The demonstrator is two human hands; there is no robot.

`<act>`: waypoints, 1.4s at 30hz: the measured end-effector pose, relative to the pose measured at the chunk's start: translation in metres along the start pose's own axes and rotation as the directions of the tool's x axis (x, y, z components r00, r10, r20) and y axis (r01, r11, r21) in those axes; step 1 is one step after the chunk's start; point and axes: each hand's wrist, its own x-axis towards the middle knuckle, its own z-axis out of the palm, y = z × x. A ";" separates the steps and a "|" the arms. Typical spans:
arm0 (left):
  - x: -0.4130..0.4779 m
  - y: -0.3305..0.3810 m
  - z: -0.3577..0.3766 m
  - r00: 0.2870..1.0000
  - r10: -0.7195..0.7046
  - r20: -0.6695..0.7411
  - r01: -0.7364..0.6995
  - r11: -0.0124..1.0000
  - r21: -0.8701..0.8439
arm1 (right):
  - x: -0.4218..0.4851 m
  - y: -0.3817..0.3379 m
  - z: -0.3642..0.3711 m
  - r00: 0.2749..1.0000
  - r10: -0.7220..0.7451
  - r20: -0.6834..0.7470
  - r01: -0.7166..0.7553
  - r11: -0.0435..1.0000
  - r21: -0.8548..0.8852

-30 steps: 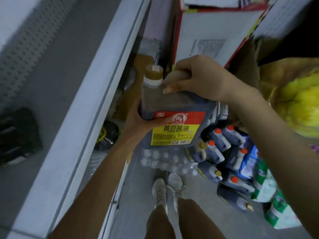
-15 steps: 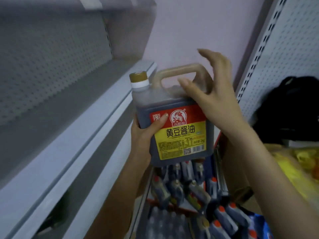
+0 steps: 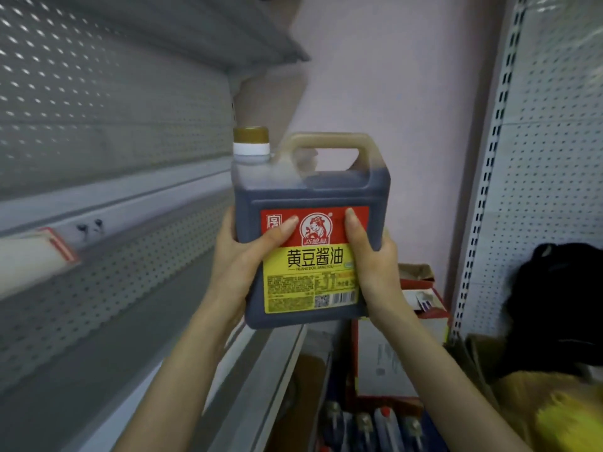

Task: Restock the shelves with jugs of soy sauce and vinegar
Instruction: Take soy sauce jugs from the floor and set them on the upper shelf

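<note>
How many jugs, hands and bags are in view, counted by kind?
held jug: 1
lower jugs, only blurred tops showing: 4
hands: 2, the left hand and the right hand, both gripping the held jug
black bag: 1
total: 8

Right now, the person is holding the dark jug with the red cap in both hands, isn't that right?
Not quite: the cap is gold, not red, as the head view shows. The rest is right: the left hand and the right hand grip the dark jug by its sides.
</note>
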 end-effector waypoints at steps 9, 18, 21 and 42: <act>-0.024 0.073 -0.016 0.961 0.247 -0.124 -0.213 0.948 0.235 | -0.010 -0.048 0.052 0.991 -0.063 0.119 0.041 0.983 0.181; -0.074 0.110 -0.020 0.889 0.352 -0.292 -0.231 0.897 0.378 | -0.034 -0.064 0.068 0.934 -0.115 0.338 0.010 0.955 0.297; -0.094 0.114 -0.012 0.868 0.367 -0.334 -0.204 0.877 0.435 | -0.044 -0.065 0.062 0.910 -0.102 0.403 -0.032 0.949 0.313; -0.252 0.178 0.045 0.729 0.468 -0.499 -0.046 0.761 0.647 | -0.159 -0.102 0.037 0.736 -0.136 0.663 -0.262 0.845 0.465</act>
